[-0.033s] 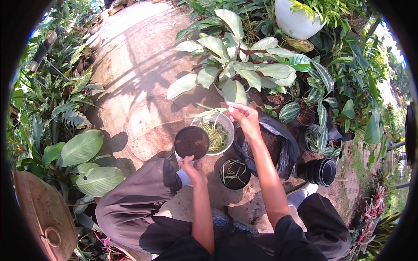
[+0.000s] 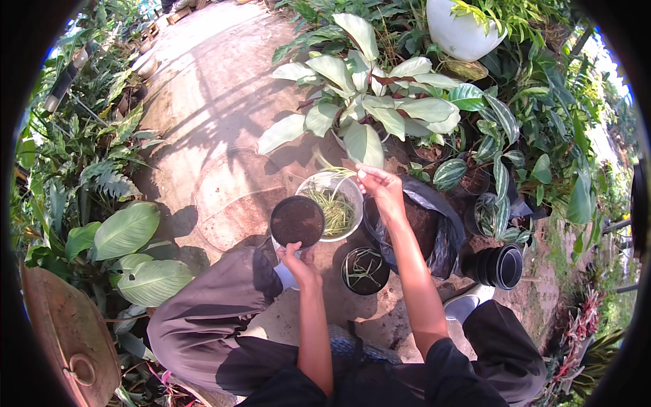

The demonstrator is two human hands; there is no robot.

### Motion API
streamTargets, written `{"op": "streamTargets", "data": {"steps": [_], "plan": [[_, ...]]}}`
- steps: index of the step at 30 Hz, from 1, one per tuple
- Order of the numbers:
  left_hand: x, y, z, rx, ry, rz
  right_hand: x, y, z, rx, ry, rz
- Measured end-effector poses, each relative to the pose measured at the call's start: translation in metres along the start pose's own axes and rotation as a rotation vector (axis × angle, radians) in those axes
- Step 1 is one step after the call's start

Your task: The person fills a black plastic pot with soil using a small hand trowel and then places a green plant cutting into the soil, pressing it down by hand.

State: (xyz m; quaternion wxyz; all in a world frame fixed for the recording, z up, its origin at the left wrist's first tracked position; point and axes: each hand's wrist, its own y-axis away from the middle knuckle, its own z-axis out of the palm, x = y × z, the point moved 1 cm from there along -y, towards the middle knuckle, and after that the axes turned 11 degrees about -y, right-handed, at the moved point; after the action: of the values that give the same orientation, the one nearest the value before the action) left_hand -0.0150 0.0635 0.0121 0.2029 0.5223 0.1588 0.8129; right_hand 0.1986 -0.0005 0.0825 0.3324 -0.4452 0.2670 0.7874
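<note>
My left hand (image 2: 299,260) grips the near rim of a round black plant pot (image 2: 298,221) filled with dark soil. Beyond that pot, partly covered by it, stands a white bucket (image 2: 357,203) holding a tangle of thin green plant cuttings (image 2: 333,211). My right hand (image 2: 382,184) is raised at the bucket's far right edge. Its fingers pinch a few slender green cuttings (image 2: 339,171), which stick out to the left over the bucket. On the ground between my forearms sits a second black pot (image 2: 366,286) with several green cuttings lying on its soil.
Right of the bucket stands an open black plastic bag (image 2: 444,234) of soil. Stacked black pots (image 2: 498,266) lie on their side farther right. A broad-leaved potted plant (image 2: 366,102) is ahead, with a white planter (image 2: 461,34) behind. Foliage lines both sides; a brown clay pot (image 2: 71,332) is lower left.
My right hand has dipped slightly, and the cuttings in it have shifted with it. My left hand and the soil-filled pot stay nearly where they were.
</note>
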Motion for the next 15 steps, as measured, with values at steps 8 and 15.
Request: {"op": "streamTargets", "data": {"steps": [8,15], "plan": [[-0.009,0.005,0.003,-0.028,-0.048,-0.026,0.073,0.061,-0.057,0.188,-0.843,0.516],[-0.019,0.024,0.012,-0.083,-0.151,-0.057,0.040,0.101,-0.063,0.026,-1.167,0.407]]}}
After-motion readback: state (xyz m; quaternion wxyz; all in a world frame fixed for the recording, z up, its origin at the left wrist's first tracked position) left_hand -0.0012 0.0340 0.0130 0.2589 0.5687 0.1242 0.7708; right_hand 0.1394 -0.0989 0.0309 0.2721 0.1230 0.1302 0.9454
